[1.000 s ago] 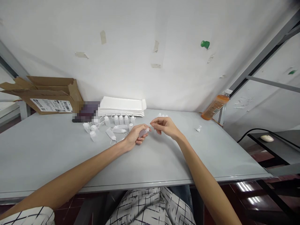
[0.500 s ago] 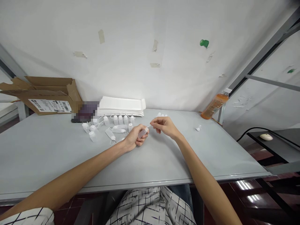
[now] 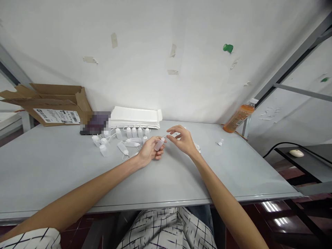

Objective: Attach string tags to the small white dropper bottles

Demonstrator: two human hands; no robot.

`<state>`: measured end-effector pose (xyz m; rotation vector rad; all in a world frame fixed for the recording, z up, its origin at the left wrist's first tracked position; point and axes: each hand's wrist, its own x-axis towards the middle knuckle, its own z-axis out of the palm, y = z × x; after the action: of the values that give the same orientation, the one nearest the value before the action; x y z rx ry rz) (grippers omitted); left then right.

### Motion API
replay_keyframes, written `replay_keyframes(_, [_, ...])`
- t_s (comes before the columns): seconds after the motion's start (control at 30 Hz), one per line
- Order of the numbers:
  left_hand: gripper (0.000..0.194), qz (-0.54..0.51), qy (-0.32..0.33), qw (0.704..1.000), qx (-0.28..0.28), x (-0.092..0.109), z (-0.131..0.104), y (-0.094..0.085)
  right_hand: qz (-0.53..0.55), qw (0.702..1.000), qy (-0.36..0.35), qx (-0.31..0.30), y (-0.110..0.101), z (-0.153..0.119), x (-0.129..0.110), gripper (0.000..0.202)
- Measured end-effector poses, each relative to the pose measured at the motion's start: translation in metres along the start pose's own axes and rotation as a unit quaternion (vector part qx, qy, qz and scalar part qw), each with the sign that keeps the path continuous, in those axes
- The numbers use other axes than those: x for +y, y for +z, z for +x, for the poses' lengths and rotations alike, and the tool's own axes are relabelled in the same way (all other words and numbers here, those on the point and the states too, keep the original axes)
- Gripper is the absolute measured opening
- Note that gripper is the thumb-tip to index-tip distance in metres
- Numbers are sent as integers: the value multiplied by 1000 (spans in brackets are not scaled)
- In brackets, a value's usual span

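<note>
A small translucent squeeze bottle (image 3: 159, 144) with a thin tip lies tilted in my left hand (image 3: 149, 151), the fingers wrapped round it. Just right of the tip is my right hand (image 3: 183, 141), thumb and forefinger spread apart and holding nothing I can see. Several similar bottles (image 3: 134, 132) stand in a row behind my left hand. More lie on their sides, such as one bottle (image 3: 122, 148) with its thin tether loop on the table. A group of bottles (image 3: 104, 150) stands farther left. Some small white parts (image 3: 197, 148) are partly hidden behind my right wrist.
On the grey table (image 3: 155, 186), a stack of white sheets (image 3: 135, 118) lies against the wall. An open cardboard box (image 3: 58, 107) and a blurred dark object (image 3: 95, 123) are at the left. An orange drink bottle (image 3: 239, 117) leans at the right, beyond a small white piece (image 3: 220, 142).
My right thumb and forefinger have parted from their pinch at the bottle's tip. In my left hand the bottle shows more fully. The view has shifted slightly.
</note>
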<state>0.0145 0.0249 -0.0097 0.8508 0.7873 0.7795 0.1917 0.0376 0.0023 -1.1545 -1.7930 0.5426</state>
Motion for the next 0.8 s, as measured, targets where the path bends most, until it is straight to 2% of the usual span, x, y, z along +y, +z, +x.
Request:
replay_keyframes(0.1, [12,-3,19,1000,4,-2,1,1,9,1000,-19,-9,5,-2,-6,7])
replay_keyframes(0.23, [16,20,64,998,14,-5,2,2,-53,997,-48,-10,8,-4,-8,10])
replay_keyframes(0.53, [51,150,178,969,86,-18,7,0,-148,987,-60,-16,4,-5,-6,13])
replay_keyframes(0.8, [40,272,228,928,116,-23,7,-5,-106,992,-34,-53,-1,-4,-9,11])
